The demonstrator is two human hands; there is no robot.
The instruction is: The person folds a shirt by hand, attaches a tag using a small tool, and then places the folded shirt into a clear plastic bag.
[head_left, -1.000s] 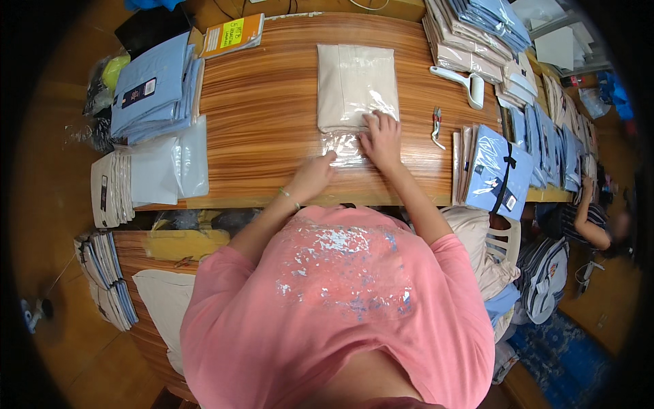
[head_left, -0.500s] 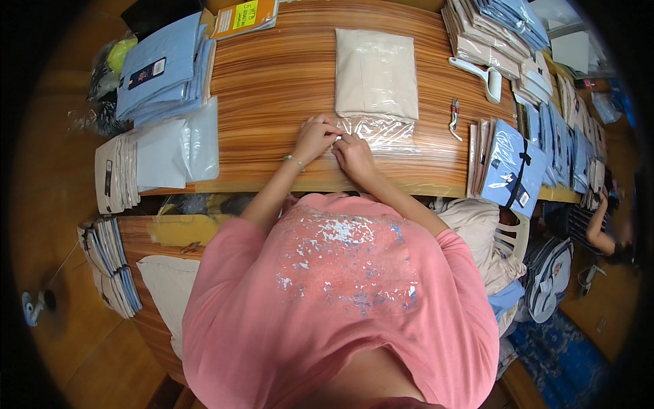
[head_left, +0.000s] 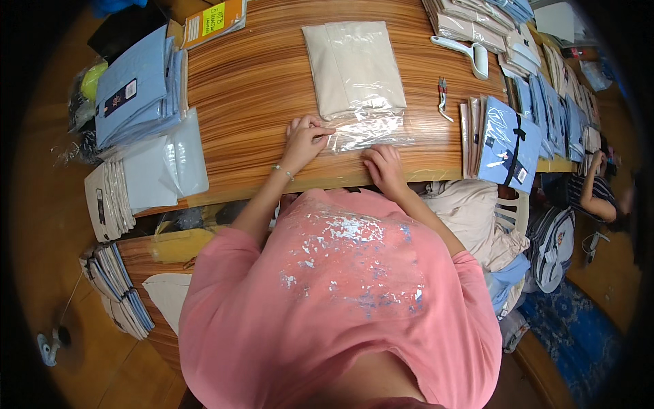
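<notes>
one wood-grain table [head_left: 248, 88], brown floor [head_left: 95, 341] around, left grip [head_left: 304, 142] pinching clear plastic [head_left: 364, 129], right grip [head_left: 388, 169] loosely open

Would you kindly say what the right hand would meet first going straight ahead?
The right hand would likely meet the clear plastic flap of the bagged, folded beige cloth; whether hand and flap touch is unclear.

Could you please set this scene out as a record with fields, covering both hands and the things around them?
Item: folded beige cloth garment in a clear plastic bag, lying flat
Surface: brown wood-grain table
Left hand: fingertips at the left side of the bag's near end
Right hand: beside the bag's near end; contact unclear
Left of item: stack of folded light-blue cloth garments
Right of item: white plastic roller
</notes>
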